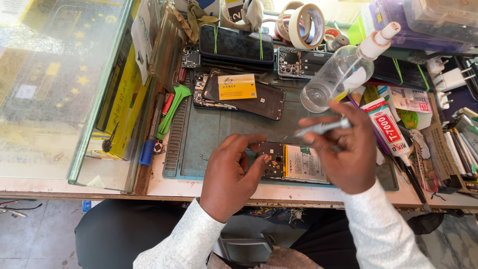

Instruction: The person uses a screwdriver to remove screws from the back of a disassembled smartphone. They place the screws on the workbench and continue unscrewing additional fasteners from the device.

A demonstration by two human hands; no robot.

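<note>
An opened phone (294, 162) lies on the grey-green work mat (209, 129), its circuit board and battery exposed. My left hand (231, 172) grips the phone's left end, thumb and fingers on the board around the camera area. My right hand (343, 149) hovers over the phone's right end and holds a slim silver tool (321, 128), its tip pointing left above the phone.
A dark phone back panel with a yellow card (246, 94) lies further back on the mat. A clear squeeze bottle (343, 67) lies tipped at right, next to a glue tube (391, 130). Tape rolls (306, 20), stacked phones (236, 45), and hand tools (164, 114) crowd the edges. A glass counter (55, 84) stands left.
</note>
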